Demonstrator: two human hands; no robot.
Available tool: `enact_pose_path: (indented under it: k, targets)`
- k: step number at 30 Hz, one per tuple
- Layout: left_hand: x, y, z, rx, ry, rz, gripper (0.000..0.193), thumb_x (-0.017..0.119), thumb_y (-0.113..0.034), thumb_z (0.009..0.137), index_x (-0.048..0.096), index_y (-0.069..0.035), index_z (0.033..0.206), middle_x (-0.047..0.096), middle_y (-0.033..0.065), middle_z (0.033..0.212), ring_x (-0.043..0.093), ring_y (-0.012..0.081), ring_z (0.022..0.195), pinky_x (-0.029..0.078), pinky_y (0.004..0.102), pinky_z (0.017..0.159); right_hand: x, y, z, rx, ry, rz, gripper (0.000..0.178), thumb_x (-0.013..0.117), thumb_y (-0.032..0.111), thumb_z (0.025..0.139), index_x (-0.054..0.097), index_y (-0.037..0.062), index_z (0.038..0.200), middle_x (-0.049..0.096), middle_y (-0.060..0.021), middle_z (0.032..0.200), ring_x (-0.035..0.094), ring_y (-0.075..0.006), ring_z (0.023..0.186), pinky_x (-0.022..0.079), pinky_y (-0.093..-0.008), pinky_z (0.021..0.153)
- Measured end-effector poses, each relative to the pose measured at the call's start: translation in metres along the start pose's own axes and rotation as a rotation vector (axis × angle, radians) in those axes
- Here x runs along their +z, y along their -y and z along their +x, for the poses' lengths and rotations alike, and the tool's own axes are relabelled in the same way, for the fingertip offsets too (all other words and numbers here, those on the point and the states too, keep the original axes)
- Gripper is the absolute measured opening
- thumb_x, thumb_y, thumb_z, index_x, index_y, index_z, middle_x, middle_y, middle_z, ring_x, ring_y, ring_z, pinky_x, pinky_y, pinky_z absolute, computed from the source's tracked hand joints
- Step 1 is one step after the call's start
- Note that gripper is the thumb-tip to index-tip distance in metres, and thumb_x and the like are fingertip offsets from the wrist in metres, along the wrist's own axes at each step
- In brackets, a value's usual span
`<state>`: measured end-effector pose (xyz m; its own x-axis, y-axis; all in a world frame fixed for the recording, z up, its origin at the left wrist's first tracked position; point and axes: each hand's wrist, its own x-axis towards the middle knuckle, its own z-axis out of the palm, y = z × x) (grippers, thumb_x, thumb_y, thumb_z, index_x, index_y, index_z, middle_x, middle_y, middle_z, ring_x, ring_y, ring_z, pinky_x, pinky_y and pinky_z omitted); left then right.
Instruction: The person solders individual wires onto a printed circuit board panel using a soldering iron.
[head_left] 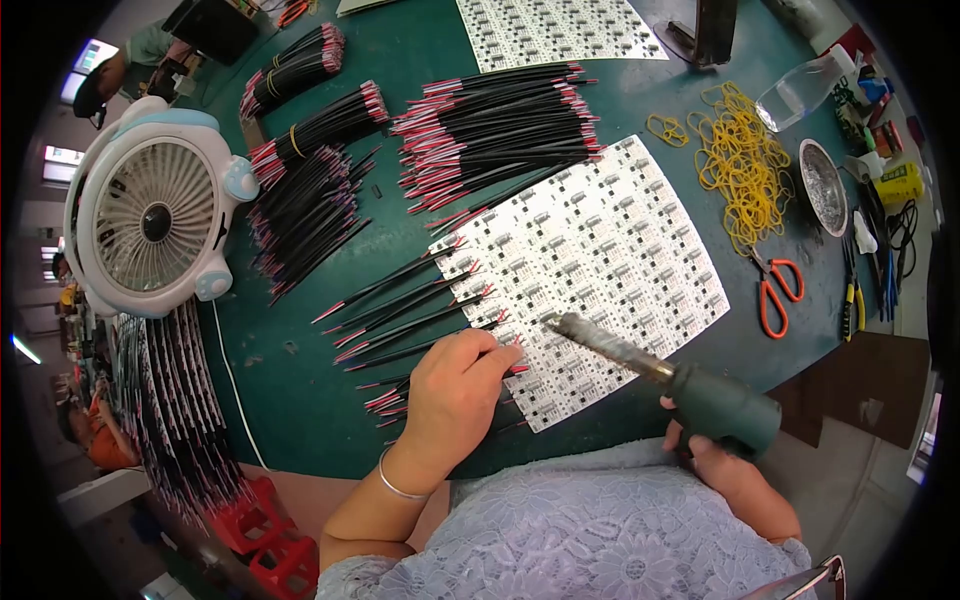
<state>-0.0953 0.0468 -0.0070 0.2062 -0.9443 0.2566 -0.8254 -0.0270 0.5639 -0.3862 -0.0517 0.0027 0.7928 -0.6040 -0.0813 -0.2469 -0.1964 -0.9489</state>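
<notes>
My left hand (455, 385) is closed in a pinch at the lower left edge of a white circuit board sheet (620, 250). Between its fingertips is the end of a thin black-sleeved wire (514, 371) with a red tip. More such wires (400, 318) lie in a row, their ends along the board's left edge. My right hand (705, 455) is wrapped round the handle of a dark green soldering gun (725, 408). Its scaly metal barrel points left, with the tip over the board. Whether the tip touches the board I cannot tell.
Bundled black wires (500, 135) lie behind the board. A white fan (150, 220) stands left, above hanging wired strips (175, 400). To the right are yellow rubber bands (740, 165), a metal bowl (823, 188), orange-handled scissors (775, 295) and a plastic bottle (805, 90). Another board sheet (560, 30) lies farther back.
</notes>
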Motion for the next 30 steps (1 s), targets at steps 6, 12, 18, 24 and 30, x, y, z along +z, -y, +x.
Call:
enact_pose_path:
  k: [6, 12, 18, 24, 30]
  targets:
    - [-0.020, -0.010, -0.002, -0.035, 0.004, -0.057, 0.029, 0.070, 0.004, 0.065, 0.065, -0.005, 0.093, 0.059, 0.0071, 0.080, 0.058, 0.0250, 0.070, 0.048, 0.0337, 0.061, 0.014, -0.003, -0.007, 0.154, -0.410, 0.583, 0.060, 0.062, 0.037, 0.084, 0.044, -0.0017, 0.125, 0.058, -0.0175, 0.108, 0.058, -0.0230, 0.053, 0.046, -0.0319, 0.045]
    - [-0.014, -0.032, -0.013, -0.126, -0.031, 0.025, 0.038, 0.071, -0.006, 0.071, 0.055, -0.006, 0.105, 0.058, 0.0076, 0.080, 0.059, 0.0269, 0.067, 0.047, 0.0367, 0.058, 0.009, -0.002, -0.009, 0.106, -0.501, 0.607, 0.054, 0.061, 0.031, 0.083, 0.045, -0.0014, 0.124, 0.057, -0.0183, 0.108, 0.057, -0.0201, 0.051, 0.044, -0.0287, 0.042]
    - [0.007, -0.024, -0.026, -0.086, 0.058, 0.113, 0.028, 0.068, 0.004, 0.066, 0.061, -0.006, 0.091, 0.054, 0.0084, 0.079, 0.059, 0.0260, 0.066, 0.047, 0.0346, 0.054, -0.004, -0.004, -0.016, 0.010, -0.156, 0.407, 0.039, 0.062, 0.019, 0.086, 0.053, -0.0010, 0.118, 0.060, -0.0152, 0.108, 0.062, -0.0196, 0.062, 0.051, -0.0295, 0.056]
    - [0.013, -0.018, -0.024, -0.016, -0.057, 0.071, 0.028, 0.067, 0.006, 0.062, 0.065, -0.005, 0.088, 0.056, 0.0082, 0.079, 0.058, 0.0245, 0.066, 0.048, 0.0328, 0.056, -0.008, -0.001, -0.021, 0.116, -0.039, 0.062, 0.026, 0.064, 0.009, 0.080, 0.063, 0.0022, 0.105, 0.064, -0.0095, 0.096, 0.064, -0.0195, 0.071, 0.047, -0.0348, 0.081]
    - [0.011, -0.018, -0.022, 0.035, -0.008, 0.095, 0.019, 0.063, -0.004, 0.072, 0.065, -0.004, 0.092, 0.055, 0.0068, 0.082, 0.057, 0.0230, 0.068, 0.046, 0.0332, 0.054, -0.005, -0.001, -0.014, 0.012, -0.008, -0.123, 0.039, 0.062, 0.026, 0.087, 0.056, -0.0006, 0.114, 0.062, -0.0086, 0.095, 0.062, -0.0151, 0.064, 0.050, -0.0288, 0.062]
